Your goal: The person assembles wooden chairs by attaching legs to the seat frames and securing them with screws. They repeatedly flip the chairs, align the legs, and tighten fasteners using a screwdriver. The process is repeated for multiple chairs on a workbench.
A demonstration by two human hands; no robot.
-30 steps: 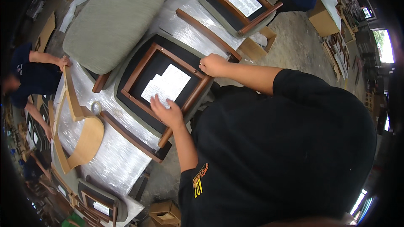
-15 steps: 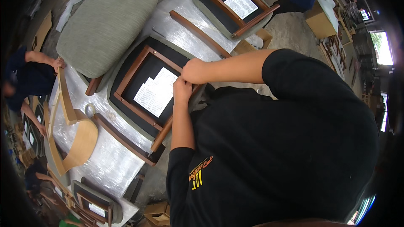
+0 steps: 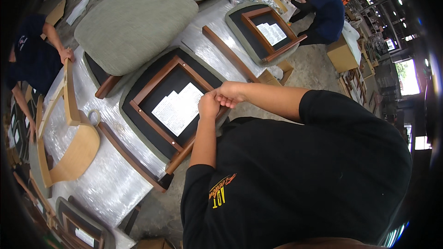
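The left hand (image 3: 208,106) and the right hand (image 3: 229,94) meet just over the near right edge of the upturned seat (image 3: 173,106), fingers curled and pinched together as if around something small; what they pinch, if anything, is too small to tell. The left hand sits lower and a little nearer the seat's middle, the right hand above it, over the seat's right corner. The seat lies upside down on the plastic-wrapped table (image 3: 110,180), its brown wooden frame (image 3: 152,87) facing up around black cloth, with a white paper sheet (image 3: 177,108) stuck in the centre, just left of the hands. Its long axis runs from the seat's lower right corner up to the left, away from the person, so the hands stand at its near side and the bulk of it lies to their left. Left of the seat lies a pale wooden chair part (image 3: 74,147), and beyond the seat rests a green cushion (image 3: 136,20). Farther right of the seat lies a second upturned seat (image 3: 265,34), where another person in dark blue (image 3: 323,11) works; a third person (image 3: 32,55) stands at the far left of the seat.
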